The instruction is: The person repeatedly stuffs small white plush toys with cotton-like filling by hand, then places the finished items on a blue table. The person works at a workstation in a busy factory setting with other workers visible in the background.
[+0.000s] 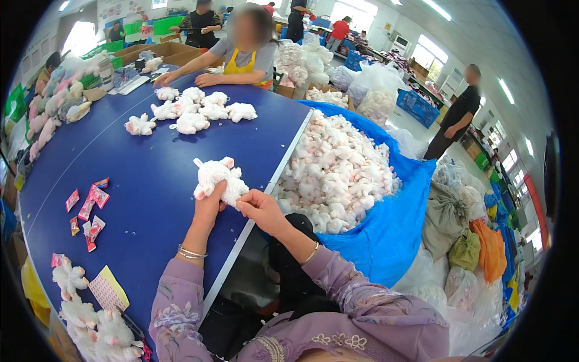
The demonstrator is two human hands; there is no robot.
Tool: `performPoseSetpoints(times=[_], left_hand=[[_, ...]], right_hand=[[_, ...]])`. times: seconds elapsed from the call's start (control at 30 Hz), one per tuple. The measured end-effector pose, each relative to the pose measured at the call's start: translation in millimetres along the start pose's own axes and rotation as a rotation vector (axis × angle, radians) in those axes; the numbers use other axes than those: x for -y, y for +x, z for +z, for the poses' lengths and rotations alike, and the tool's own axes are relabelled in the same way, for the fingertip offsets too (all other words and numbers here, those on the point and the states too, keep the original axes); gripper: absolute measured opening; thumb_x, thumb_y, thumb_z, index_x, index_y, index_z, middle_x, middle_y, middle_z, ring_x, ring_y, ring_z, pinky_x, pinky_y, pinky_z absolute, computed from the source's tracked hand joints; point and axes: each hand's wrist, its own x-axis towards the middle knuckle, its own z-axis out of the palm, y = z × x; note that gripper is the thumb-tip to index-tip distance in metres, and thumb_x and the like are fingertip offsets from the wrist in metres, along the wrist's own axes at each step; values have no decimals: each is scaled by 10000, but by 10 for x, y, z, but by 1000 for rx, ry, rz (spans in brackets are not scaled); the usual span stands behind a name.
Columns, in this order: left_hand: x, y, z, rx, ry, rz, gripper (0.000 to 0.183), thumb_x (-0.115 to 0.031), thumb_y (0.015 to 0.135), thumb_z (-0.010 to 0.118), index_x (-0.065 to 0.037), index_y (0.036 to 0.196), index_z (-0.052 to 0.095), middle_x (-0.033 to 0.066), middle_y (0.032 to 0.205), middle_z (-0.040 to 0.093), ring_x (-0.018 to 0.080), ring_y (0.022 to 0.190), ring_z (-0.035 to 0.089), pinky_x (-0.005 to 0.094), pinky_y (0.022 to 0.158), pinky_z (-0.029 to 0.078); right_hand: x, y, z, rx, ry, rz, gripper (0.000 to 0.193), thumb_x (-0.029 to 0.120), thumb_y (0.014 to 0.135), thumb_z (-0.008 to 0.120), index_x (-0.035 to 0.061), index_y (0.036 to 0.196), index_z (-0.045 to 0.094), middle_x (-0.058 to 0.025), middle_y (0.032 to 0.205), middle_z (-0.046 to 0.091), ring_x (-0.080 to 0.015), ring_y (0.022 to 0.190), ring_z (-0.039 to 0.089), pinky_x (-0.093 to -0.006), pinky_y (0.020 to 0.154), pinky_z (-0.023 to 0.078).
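A small white plush toy (212, 174) with pinkish ears is held just above the blue table, near its right edge. Around its body my left hand (210, 202) is closed, thumb on top. My right hand (263, 211) pinches at the toy's lower right edge; whatever fine detail lies between those fingertips is too small to make out. Farther up the table lies a group of similar white plush toys (188, 107). More of them, a pile of white toys (111, 329), lie at the near left, beside a printed paper slip (109, 287) with a yellow edge.
Small pink and red wrapped packets (96, 196) lie on the blue table (151, 241) at left. On my right, a blue tarp sack (386, 241) brims with white toys (338, 169). Across the table sits a person in a yellow apron (247, 63). Bulging bags (449, 217) stand at far right.
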Motion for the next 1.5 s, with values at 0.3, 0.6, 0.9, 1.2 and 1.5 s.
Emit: performPoseSetpoints(times=[0.3, 0.6, 0.9, 1.2, 1.5], left_hand=[[42, 68, -97, 99, -85, -9, 225, -280, 957, 563, -74, 1040, 599, -4, 811, 625, 63, 626, 546, 207, 517, 404], [24, 30, -20, 8, -30, -5, 187, -255, 937, 607, -69, 956, 616, 3, 764, 617, 71, 574, 526, 215, 477, 377], [95, 31, -23, 43, 95, 62, 169, -174, 880, 661, -38, 980, 649, -4, 834, 636, 63, 673, 572, 212, 548, 420], [67, -10, -78, 52, 95, 6, 158, -119, 896, 625, 3, 991, 656, 43, 896, 671, 108, 794, 633, 260, 680, 507], [93, 143, -215, 20, 11, 85, 324, -176, 960, 520, -96, 646, 527, -27, 561, 457, 42, 462, 351, 216, 420, 242]], right_hand=[[150, 52, 60, 75, 55, -16, 214, 149, 962, 558, 19, 1131, 577, -20, 891, 630, -76, 760, 577, -228, 672, 467], [56, -31, -28, 81, 6, -68, 146, 113, 934, 600, -9, 1003, 642, -28, 875, 652, -87, 780, 596, -235, 712, 483], [310, -122, -418, -131, -124, 197, 240, 246, 931, 606, 27, 1017, 562, -65, 891, 662, -113, 751, 629, -246, 586, 476], [158, 116, -169, 44, -133, 35, 216, 234, 952, 581, 33, 885, 627, 40, 712, 546, -40, 681, 500, -227, 601, 416], [378, 189, -776, -292, -566, -325, 281, 270, 977, 526, 11, 1010, 630, -51, 806, 604, -169, 734, 576, -346, 658, 471]])
